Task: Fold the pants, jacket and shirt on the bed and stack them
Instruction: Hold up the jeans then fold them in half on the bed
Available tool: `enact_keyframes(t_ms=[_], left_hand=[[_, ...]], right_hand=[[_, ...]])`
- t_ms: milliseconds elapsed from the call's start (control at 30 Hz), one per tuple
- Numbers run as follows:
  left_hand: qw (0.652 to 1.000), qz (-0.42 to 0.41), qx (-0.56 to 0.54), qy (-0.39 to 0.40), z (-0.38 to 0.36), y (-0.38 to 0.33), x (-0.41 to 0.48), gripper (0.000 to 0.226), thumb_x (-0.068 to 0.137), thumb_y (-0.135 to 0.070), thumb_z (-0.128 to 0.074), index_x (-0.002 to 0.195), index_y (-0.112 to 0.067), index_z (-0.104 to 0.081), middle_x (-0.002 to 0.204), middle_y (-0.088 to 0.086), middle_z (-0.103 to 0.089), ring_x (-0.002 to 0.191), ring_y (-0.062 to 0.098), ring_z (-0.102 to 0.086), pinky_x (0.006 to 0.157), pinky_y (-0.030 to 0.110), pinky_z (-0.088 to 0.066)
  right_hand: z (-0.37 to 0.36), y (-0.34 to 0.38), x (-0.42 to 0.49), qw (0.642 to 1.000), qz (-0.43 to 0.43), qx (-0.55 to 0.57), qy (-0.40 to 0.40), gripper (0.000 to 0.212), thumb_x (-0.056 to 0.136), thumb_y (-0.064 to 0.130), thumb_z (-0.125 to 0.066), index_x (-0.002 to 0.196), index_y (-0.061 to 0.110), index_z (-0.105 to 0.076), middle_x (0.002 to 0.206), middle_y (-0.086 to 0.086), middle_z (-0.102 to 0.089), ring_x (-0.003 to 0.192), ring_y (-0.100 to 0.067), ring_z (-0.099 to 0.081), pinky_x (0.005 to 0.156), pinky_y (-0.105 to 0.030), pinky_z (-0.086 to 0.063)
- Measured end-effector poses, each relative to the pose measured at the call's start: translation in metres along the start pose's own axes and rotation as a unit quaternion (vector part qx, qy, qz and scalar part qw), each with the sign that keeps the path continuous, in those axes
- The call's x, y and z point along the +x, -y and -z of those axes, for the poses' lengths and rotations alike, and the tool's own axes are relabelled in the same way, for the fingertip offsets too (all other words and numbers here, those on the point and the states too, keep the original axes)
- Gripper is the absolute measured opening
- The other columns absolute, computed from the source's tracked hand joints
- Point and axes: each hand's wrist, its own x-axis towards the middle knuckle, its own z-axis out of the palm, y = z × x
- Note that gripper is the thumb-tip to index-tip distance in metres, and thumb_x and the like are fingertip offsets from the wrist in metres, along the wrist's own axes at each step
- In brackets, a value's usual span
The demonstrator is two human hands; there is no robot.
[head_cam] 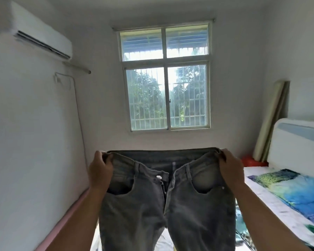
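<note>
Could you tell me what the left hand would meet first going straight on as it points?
Nothing near: the left hand, gripping the pants, aims at the wall below the window; depth unclear.

Item count, taken standing at the bedside.
One pair of pants (188, 205) with two front pockets (119, 187) and one button (159, 177); two hands, left hand (100, 172) and right hand (231, 169); one window (165, 78) of four panes; one air conditioner (42, 33); one bed (257, 180) with one headboard (295, 142); one patterned cloth (297, 189) (coloured fabric lower down cannot be counted apart); one leaning panel (272, 120); one red item (250, 161), kind not discernible.
</note>
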Motion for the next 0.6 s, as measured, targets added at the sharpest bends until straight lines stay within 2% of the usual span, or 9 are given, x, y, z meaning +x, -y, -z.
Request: enact_keyframes(t_ms=[33, 133, 200, 267, 333, 467, 600], left_hand=[[1.0, -0.004, 0.017, 0.007, -0.001, 0.003, -0.003, 0.015, 0.09, -0.01, -0.056, 0.093, 0.005, -0.053, 0.087, 0.024, -0.062, 0.081, 0.037, -0.058, 0.067, 0.035, -0.04], [0.999, -0.024, 0.024, -0.021, -0.003, 0.007, -0.011, 0.015, 0.09, -0.01, -0.056, 0.091, 0.005, -0.053, 0.085, 0.025, -0.063, 0.078, 0.039, -0.059, 0.066, 0.038, -0.043], [0.996, -0.031, 0.075, -0.022, -0.005, 0.01, -0.012, 0.019, 0.089, -0.016, -0.057, 0.091, 0.003, -0.054, 0.082, 0.026, -0.064, 0.075, 0.042, -0.06, 0.065, 0.043, -0.047], [0.99, -0.043, 0.131, -0.007, -0.007, 0.017, -0.014, 0.022, 0.09, -0.02, -0.057, 0.089, 0.002, -0.054, 0.076, 0.024, -0.064, 0.069, 0.042, -0.061, 0.06, 0.043, -0.047], [0.989, -0.033, 0.142, -0.001, -0.01, 0.024, -0.018, 0.022, 0.09, -0.021, -0.056, 0.088, 0.001, -0.053, 0.075, 0.023, -0.064, 0.068, 0.041, -0.061, 0.059, 0.042, -0.048], [0.995, 0.084, 0.051, -0.006, -0.028, 0.018, -0.026, 0.02, 0.091, -0.013, -0.054, 0.091, 0.007, -0.053, 0.089, 0.029, -0.062, 0.083, 0.043, -0.059, 0.07, 0.042, -0.043], [0.972, 0.229, -0.048, -0.028, -0.054, 0.001, -0.042, 0.025, 0.092, -0.011, -0.051, 0.098, 0.013, -0.052, 0.102, 0.031, -0.06, 0.096, 0.041, -0.056, 0.073, 0.034, -0.035]], right_hand=[[-0.002, -0.005, -0.002, 1.0, 0.0, -0.015, 0.005, 0.015, 0.091, 0.005, -0.047, 0.097, 0.001, -0.06, 0.085, -0.027, -0.064, 0.079, -0.041, -0.059, 0.063, -0.031, -0.029], [-0.001, -0.005, 0.0, 0.999, 0.014, -0.014, -0.045, 0.018, 0.093, 0.01, -0.046, 0.091, -0.001, -0.059, 0.078, -0.025, -0.063, 0.071, -0.039, -0.059, 0.061, -0.03, -0.03], [-0.004, -0.01, 0.005, 0.999, -0.007, -0.036, -0.001, 0.023, 0.095, 0.02, -0.047, 0.096, 0.001, -0.059, 0.084, -0.025, -0.065, 0.079, -0.041, -0.06, 0.063, -0.033, -0.033], [-0.007, -0.015, 0.008, 0.996, -0.02, -0.066, 0.048, 0.028, 0.094, 0.028, -0.049, 0.103, 0.003, -0.059, 0.092, -0.026, -0.066, 0.088, -0.043, -0.06, 0.069, -0.037, -0.039], [-0.01, -0.013, 0.009, 0.996, -0.016, -0.067, 0.05, 0.03, 0.094, 0.028, -0.049, 0.106, 0.002, -0.059, 0.094, -0.027, -0.066, 0.091, -0.043, -0.06, 0.072, -0.039, -0.042], [-0.024, 0.0, 0.005, 0.998, -0.033, -0.046, 0.031, 0.024, 0.091, 0.019, -0.056, 0.099, -0.004, -0.06, 0.093, -0.028, -0.066, 0.089, -0.044, -0.06, 0.071, -0.038, -0.041], [-0.044, 0.017, -0.001, 0.997, -0.065, -0.011, 0.029, 0.021, 0.09, 0.016, -0.056, 0.096, -0.004, -0.059, 0.092, -0.026, -0.066, 0.088, -0.042, -0.062, 0.072, -0.037, -0.044]])
